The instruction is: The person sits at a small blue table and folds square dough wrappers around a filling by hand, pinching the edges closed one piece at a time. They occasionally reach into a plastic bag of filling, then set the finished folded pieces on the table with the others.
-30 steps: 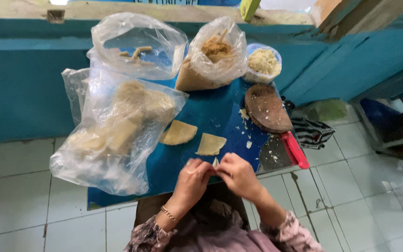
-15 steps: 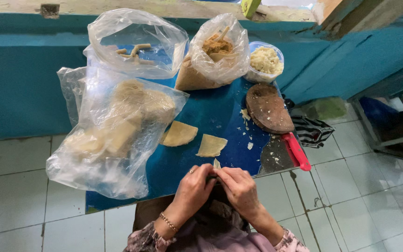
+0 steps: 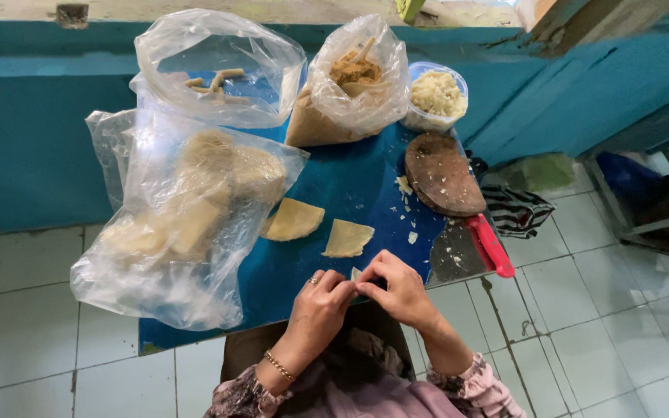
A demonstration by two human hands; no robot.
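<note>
Head view shows both hands meeting at the near edge of the blue-topped table [image 3: 350, 186]; the left hand [image 3: 320, 303] and the right hand [image 3: 403, 290] have their fingers pinched together on a small pale piece of dough wrapper [image 3: 356, 273], held between them just above the table edge; how far it is folded I cannot tell. Two flat pale yellow triangular wrappers [image 3: 294, 219] [image 3: 348, 238] lie unworked just beyond the hands; crumbs are scattered near a round dark wooden board [image 3: 441, 174] and a red-handled knife [image 3: 489, 245].

Packages: a large clear plastic bag of stacked pale wrappers [image 3: 187, 217] lies at the left; behind it a clear puffed bag with a few finished rolled sticks [image 3: 218, 66]; beside that a clear bag of brown crumbly filling [image 3: 350, 85]; at the right a small clear round tub of pale shredded filling [image 3: 437, 94]; no labels show.
</note>
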